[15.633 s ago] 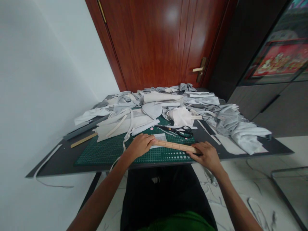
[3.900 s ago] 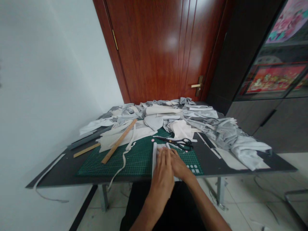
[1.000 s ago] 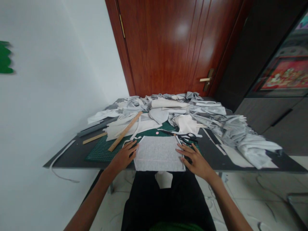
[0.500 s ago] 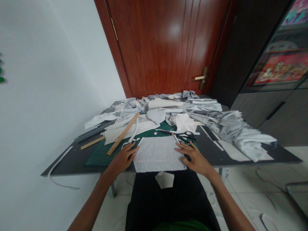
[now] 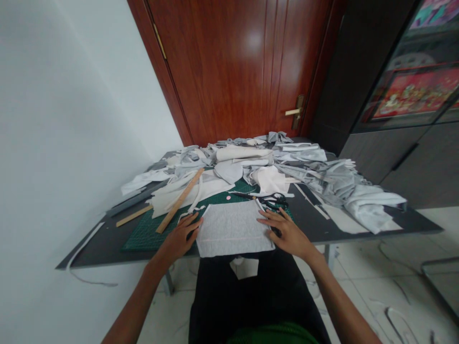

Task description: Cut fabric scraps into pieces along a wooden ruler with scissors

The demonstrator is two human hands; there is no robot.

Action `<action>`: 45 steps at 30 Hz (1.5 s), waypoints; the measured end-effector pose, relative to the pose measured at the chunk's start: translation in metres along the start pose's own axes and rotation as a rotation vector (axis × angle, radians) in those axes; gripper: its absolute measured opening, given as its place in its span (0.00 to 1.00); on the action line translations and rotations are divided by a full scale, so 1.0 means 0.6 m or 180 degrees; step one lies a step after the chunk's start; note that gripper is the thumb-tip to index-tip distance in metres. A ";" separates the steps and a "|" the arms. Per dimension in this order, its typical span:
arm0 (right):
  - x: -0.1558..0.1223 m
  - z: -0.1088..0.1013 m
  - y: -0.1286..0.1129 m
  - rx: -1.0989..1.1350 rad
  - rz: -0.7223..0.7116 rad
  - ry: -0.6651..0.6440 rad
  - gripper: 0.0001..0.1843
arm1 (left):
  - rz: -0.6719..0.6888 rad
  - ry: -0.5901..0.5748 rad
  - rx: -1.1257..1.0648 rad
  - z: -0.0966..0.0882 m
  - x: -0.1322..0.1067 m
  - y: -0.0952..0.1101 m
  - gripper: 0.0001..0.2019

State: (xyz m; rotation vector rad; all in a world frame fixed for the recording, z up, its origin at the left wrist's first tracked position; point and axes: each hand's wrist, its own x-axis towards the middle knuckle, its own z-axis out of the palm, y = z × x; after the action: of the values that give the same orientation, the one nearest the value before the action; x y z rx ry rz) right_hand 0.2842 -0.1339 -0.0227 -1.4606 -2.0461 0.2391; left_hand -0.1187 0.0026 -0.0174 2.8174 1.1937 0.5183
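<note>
The left hand point(image 5: 178, 237) is being held open, its spread fingers touching the left edge of a pale grey rectangular fabric piece point(image 5: 233, 229); nothing is being gripped. The right hand point(image 5: 287, 231) is likewise being kept open, its fingers being laid against the right edge of the same piece. The fabric piece is being rested at the lower centre of the frame, across the near edge of a dark table point(image 5: 89, 255) and partly over a green cutting mat point(image 5: 143, 243). A wooden ruler point(image 5: 179, 200) is being left tilted across the mat, just beyond the left hand. Black-handled scissors point(image 5: 272, 200) are being left just above the right hand, below a heap of fabric scraps point(image 5: 244, 167) at the table's far side.
</note>
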 end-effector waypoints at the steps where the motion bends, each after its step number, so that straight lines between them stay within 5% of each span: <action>1: 0.001 0.000 -0.002 -0.0013 0.0004 0.0008 0.27 | -0.0002 -0.0010 0.0004 0.000 0.000 0.000 0.24; 11: 0.089 0.020 -0.101 -0.1480 0.0364 -0.0311 0.21 | -0.0069 0.0312 -0.0164 0.013 -0.001 0.009 0.22; 20: 0.234 0.055 -0.241 -0.1134 0.0096 -0.1447 0.21 | -0.0138 0.0391 -0.0217 0.010 -0.007 0.027 0.20; 30: 0.328 0.059 -0.211 -0.1152 -0.0676 -0.1669 0.17 | -0.0198 0.0536 -0.0234 0.015 -0.008 0.035 0.20; 37: 0.441 0.136 -0.220 -0.1255 -0.1344 -0.1075 0.27 | -0.0264 0.0557 -0.0326 0.016 -0.009 0.043 0.20; 45: 0.493 0.203 -0.217 -0.1314 -0.1588 -0.0964 0.13 | -0.0243 0.0531 -0.0296 0.013 -0.010 0.047 0.19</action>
State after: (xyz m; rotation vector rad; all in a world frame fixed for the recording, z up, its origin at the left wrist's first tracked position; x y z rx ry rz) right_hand 0.0494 0.1088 0.0507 -1.1234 -2.7542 -0.1908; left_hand -0.1005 -0.0209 -0.0219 2.6837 1.2626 0.7953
